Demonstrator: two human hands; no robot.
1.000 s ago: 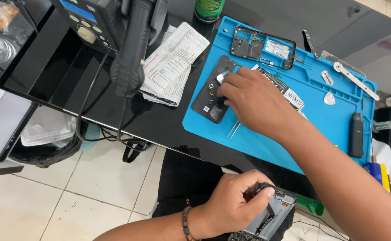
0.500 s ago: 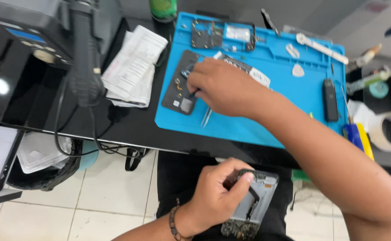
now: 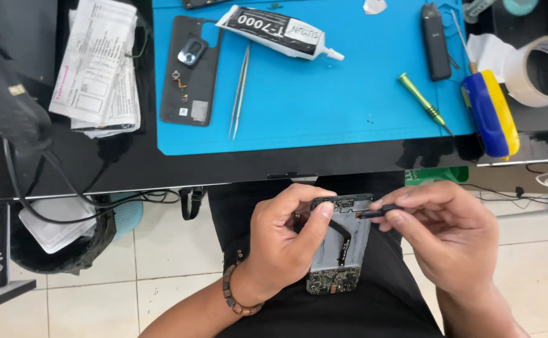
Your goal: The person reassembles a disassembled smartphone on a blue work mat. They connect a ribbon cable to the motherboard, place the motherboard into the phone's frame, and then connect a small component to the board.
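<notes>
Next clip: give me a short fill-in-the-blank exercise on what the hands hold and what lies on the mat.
1. The left hand grips an opened phone frame over the person's ____.
2. The right hand pinches a small ____ part at the frame's top edge.
3. Metal tweezers lie on the ____ silicone mat.

Missing words: lap; black; blue

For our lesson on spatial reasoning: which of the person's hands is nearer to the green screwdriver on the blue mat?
Right. The right hand is below the green screwdriver, slightly to its right; the left hand is further left, holding the opened phone.
</notes>
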